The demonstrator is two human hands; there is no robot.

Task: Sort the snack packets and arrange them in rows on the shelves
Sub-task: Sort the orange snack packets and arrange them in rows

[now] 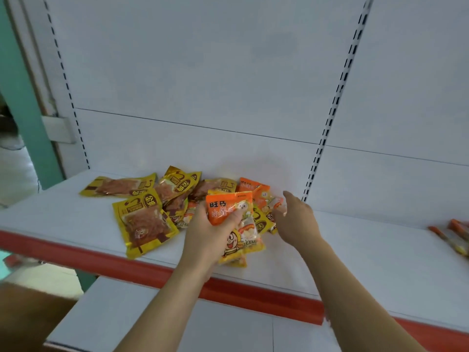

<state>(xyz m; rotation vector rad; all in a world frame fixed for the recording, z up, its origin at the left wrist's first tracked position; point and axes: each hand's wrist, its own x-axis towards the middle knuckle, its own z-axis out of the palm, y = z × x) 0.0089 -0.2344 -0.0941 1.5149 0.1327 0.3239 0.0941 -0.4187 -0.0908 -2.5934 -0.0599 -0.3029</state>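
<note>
A heap of snack packets lies on the white shelf (76, 214). Several yellow packets (143, 224) with brown meat pictures spread to the left and back. My left hand (210, 237) grips a small stack of orange packets (228, 207), with yellow cartoon-face packets under them, just above the shelf. My right hand (297, 219) hovers to the right of the heap, fingers spread, fingertips close to another orange packet (264, 196) at the back; whether they touch it is blurred.
The shelf has a red front strip (114, 262) and a white back panel with slotted uprights (322, 138). A lower white shelf (152, 321) juts out below. Orange-tipped packets (454, 235) lie at the far right edge. A teal post (28, 102) stands left.
</note>
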